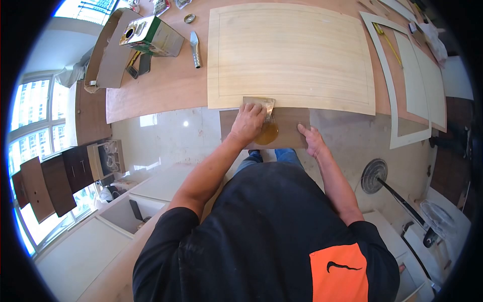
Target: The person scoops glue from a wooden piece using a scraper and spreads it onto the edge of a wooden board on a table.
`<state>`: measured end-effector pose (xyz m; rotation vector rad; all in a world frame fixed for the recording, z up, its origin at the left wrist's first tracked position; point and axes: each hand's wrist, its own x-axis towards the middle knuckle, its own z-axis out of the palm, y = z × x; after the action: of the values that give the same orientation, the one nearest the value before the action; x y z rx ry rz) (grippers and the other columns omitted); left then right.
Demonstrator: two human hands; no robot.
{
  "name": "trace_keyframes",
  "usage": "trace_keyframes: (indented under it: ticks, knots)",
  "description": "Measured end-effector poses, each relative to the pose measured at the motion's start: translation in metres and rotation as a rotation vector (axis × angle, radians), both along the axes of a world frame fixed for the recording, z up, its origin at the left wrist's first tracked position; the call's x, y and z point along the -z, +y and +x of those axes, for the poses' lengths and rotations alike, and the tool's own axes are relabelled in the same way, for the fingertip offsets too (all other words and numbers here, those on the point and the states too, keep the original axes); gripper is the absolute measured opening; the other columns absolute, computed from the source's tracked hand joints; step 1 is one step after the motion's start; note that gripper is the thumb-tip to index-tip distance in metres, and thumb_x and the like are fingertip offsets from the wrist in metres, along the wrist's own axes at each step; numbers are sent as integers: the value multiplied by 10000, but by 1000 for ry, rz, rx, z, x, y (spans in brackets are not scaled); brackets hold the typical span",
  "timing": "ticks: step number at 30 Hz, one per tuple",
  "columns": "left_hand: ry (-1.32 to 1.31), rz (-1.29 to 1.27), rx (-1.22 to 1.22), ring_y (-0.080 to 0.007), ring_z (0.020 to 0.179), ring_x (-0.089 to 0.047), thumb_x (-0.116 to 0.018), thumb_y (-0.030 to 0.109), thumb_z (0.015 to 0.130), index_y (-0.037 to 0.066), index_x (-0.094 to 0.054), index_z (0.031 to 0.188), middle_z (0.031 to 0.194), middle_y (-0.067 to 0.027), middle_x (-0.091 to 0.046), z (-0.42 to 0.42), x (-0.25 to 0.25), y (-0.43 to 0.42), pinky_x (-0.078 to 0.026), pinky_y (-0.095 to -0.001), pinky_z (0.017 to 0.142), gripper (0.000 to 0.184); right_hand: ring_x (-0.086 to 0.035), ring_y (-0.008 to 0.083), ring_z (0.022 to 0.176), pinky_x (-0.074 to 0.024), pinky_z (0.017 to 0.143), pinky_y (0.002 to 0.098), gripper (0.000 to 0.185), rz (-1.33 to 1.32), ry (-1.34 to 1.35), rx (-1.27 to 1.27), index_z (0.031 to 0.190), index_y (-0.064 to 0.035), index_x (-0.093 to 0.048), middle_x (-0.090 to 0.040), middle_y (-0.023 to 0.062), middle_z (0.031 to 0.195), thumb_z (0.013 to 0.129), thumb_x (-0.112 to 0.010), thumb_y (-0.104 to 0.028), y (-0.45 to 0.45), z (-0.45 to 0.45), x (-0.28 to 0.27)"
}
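Observation:
My left hand [249, 122] is closed round a flat glue spreader [268, 103], its blade at the near edge of a pale wood panel [292, 55]. Below the spreader, a puddle of amber glue [268, 134] lies on a thin brown board [297, 132]. My right hand [313, 140] grips this board at its right edge, thumb on top and fingers hidden underneath. The board is held level with the bench's front edge and partly under the pale panel's edge.
On the bench [156, 95] stand an open metal can [166, 38] and a cardboard box [110, 50], with a putty knife [195, 50] beside them. White frames [397, 136] lie at right. A round-based stand [374, 176] is on the floor, and cabinets [85, 246] stand behind at left.

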<state>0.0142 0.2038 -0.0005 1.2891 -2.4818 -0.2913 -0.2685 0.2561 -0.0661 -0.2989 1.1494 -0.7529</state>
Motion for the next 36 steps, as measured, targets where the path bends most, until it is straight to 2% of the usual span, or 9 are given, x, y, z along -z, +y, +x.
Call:
trace_keyframes:
  ticks: [4,10,16,25,31,34,36]
  knots:
    - [26,55,41,-330,1113,-554,-631,68,791,38,-618,1175,1128,-112,-599,6,-3,6,-435,-484,995,385,-667,232,1115,-541,978,414,526,11,15,2,1315,-25,-614,-693,115,1240,928,-776,-342,6,-1,1]
    - [25,21,-57,-328,1114,-570,-629,23,767,47,-647,1214,1173,-104,-626,28,-4,-2,-447,-467,993,448,-670,238,1113,-544,977,428,531,8,22,1,1317,-26,-613,-693,115,1234,925,-776,-345,8,1,8]
    - [90,-40,-13,-320,1115,-561,-626,64,800,57,-655,1208,1160,-91,-618,45,7,16,-442,-484,995,409,-668,250,1122,-555,970,452,518,6,15,1,1318,-31,-607,-690,115,1238,930,-771,-331,7,10,17]
    - [93,-75,-121,-311,1052,-602,-602,-11,787,53,-680,1173,1109,-86,-665,56,-1,20,-462,-448,948,399,-659,293,1144,-563,977,480,521,69,-3,38,1342,-16,-577,-665,144,1267,941,-759,-295,2,26,17]
    - [114,107,-156,-340,1026,-602,-600,5,798,64,-664,1080,1057,-104,-655,57,-24,54,-488,-463,898,295,-654,293,1158,-562,981,480,548,53,-34,28,1351,-24,-569,-660,145,1276,925,-779,-297,-1,36,14]
    - [93,242,-122,-369,957,-610,-595,-14,783,45,-648,995,964,-129,-661,55,-22,58,-505,-466,843,226,-648,289,1171,-559,985,481,563,57,-5,8,1357,-40,-567,-659,139,1280,913,-794,-302,-3,44,11]
    - [59,226,-116,-376,935,-605,-582,-2,795,47,-621,942,921,-131,-642,53,-20,52,-500,-474,828,160,-642,286,1184,-556,989,482,569,54,-3,11,1361,-53,-566,-657,132,1286,907,-801,-302,-3,47,13]
